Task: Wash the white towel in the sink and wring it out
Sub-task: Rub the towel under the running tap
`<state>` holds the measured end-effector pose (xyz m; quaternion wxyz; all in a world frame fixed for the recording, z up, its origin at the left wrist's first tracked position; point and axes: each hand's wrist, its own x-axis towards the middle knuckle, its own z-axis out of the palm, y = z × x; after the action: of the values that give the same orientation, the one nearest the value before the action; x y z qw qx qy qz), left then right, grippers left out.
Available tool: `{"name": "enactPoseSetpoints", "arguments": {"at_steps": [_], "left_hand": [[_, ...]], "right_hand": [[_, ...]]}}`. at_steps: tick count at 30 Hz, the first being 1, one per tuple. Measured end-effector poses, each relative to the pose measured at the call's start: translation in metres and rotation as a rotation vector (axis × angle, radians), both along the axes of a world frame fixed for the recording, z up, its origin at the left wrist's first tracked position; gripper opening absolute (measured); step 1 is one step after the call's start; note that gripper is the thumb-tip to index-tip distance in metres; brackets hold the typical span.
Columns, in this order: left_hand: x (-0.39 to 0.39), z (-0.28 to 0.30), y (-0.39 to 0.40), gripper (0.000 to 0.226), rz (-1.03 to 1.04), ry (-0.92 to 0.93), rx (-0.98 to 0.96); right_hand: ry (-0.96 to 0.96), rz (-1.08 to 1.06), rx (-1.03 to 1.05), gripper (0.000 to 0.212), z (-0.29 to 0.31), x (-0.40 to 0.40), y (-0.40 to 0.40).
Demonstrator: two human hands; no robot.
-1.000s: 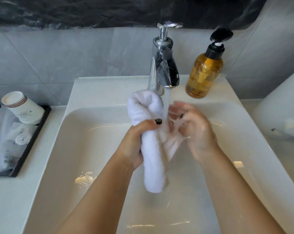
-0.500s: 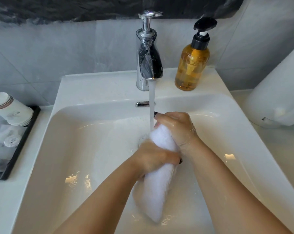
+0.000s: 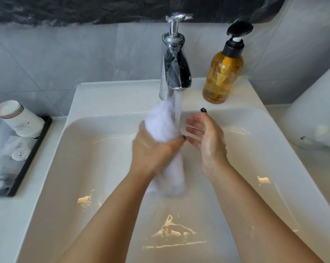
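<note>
Left hand grips the rolled white towel round its middle, fingers wrapped tight, holding it upright over the sink basin near the back edge. Towel top sits just beside the water stream from the chrome faucet, possibly touching it; blur makes that hard to tell. Right hand is just beside the towel, fingers straight and spread, holding nothing. Amber soap bottle stands at the sink's back right corner. Paper cups on a black tray on the worktop's left edge.
</note>
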<state>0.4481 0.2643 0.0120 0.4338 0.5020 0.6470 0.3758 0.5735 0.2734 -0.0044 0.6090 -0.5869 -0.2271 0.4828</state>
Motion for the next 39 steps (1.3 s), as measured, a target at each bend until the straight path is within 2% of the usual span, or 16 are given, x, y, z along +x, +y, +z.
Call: {"name": "enactPoseSetpoints", "arguments": {"at_steps": [2, 4, 6, 8, 10, 12, 14, 16, 18, 23, 26, 30, 34, 35, 37, 39], "left_hand": [[-0.008, 0.01, 0.0, 0.065, 0.01, 0.048, 0.105], [-0.015, 0.014, 0.0, 0.063, -0.109, 0.079, 0.142], [-0.021, 0.011, 0.003, 0.072, -0.295, 0.139, 0.059], [-0.024, 0.01, 0.007, 0.09, -0.443, 0.225, -0.053], [-0.027, 0.008, 0.01, 0.085, -0.421, 0.292, -0.101], [-0.029, 0.009, 0.011, 0.066, -0.323, 0.366, -0.116], [-0.03, 0.007, 0.009, 0.055, -0.265, 0.429, -0.124], [-0.034, 0.005, 0.009, 0.054, -0.25, 0.36, -0.173], [-0.037, 0.004, 0.009, 0.05, -0.255, 0.221, -0.194], [-0.034, 0.002, 0.011, 0.035, -0.176, -0.101, -0.248], [-0.035, 0.004, 0.012, 0.043, -0.104, -0.223, -0.266], [-0.033, -0.01, 0.021, 0.037, -0.095, -0.153, -0.293], [-0.024, -0.029, 0.02, 0.031, -0.21, 0.095, -0.216], [-0.021, -0.029, 0.018, 0.032, -0.247, 0.134, -0.197], [-0.021, -0.028, 0.017, 0.04, -0.309, 0.132, -0.196], [-0.026, -0.025, 0.015, 0.046, -0.346, -0.008, -0.249]], "right_hand": [[-0.005, 0.042, -0.025, 0.031, 0.001, -0.002, -0.001], [-0.062, 0.154, -0.047, 0.03, 0.0, -0.007, -0.001], [-0.177, 0.241, -0.088, 0.025, -0.005, -0.013, -0.004], [-0.152, 0.202, -0.176, 0.029, -0.009, -0.015, -0.006], [0.005, 0.101, -0.225, 0.036, -0.009, -0.011, -0.006], [0.094, 0.063, -0.196, 0.051, -0.011, -0.007, -0.005], [0.012, 0.147, -0.203, 0.054, -0.015, -0.009, -0.004], [-0.189, 0.314, -0.25, 0.043, -0.02, -0.014, -0.007], [-0.288, 0.332, -0.308, 0.042, -0.021, -0.016, -0.007], [-0.122, 0.247, -0.333, 0.046, -0.011, -0.001, -0.009], [-0.059, 0.215, -0.32, 0.049, -0.011, 0.002, -0.009], [-0.061, 0.133, -0.275, 0.05, -0.018, 0.002, -0.006], [-0.242, 0.212, -0.316, 0.08, -0.029, -0.004, -0.006], [-0.278, 0.227, -0.311, 0.08, -0.032, -0.003, -0.005], [-0.309, 0.242, -0.285, 0.065, -0.031, 0.0, -0.006], [-0.229, 0.286, -0.211, 0.051, -0.022, -0.002, -0.012]]}}
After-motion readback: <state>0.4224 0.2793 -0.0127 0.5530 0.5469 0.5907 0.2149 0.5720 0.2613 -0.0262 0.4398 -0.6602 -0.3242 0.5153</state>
